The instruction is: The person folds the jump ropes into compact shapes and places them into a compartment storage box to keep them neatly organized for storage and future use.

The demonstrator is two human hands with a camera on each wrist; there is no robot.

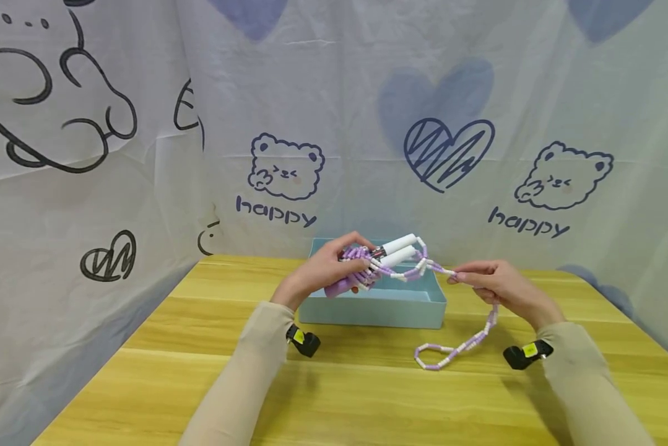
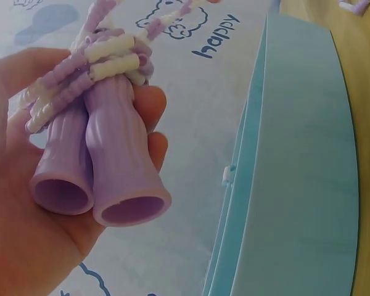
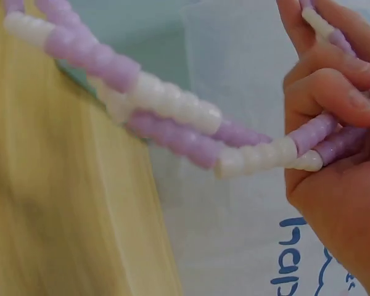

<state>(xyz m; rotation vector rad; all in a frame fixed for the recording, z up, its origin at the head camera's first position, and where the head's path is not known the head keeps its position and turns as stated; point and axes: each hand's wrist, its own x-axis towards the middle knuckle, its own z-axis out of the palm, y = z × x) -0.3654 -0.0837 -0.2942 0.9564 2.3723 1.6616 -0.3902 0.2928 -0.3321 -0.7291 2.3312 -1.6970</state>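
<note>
My left hand [image 1: 334, 266] grips the two handles of a beaded jump rope [image 2: 120, 148] side by side, above the light blue box. Their flared, hollow purple ends face the left wrist camera, and their white ends [image 1: 399, 244] point right. Purple and white beaded cord is wound around the handles under my left fingers. From there a strand runs across to my right hand [image 1: 495, 286], which pinches it between thumb and fingers. Below my right hand the cord [image 3: 172, 111] hangs down, its loop [image 1: 433, 358] reaching the table in the head view.
A light blue open box [image 1: 373, 313] stands on the wood-grain table [image 1: 367, 396], behind and below the hands. Inside it the bare floor shows in part. A pale curtain [image 1: 356, 93] with bear and heart drawings hangs at the back and left.
</note>
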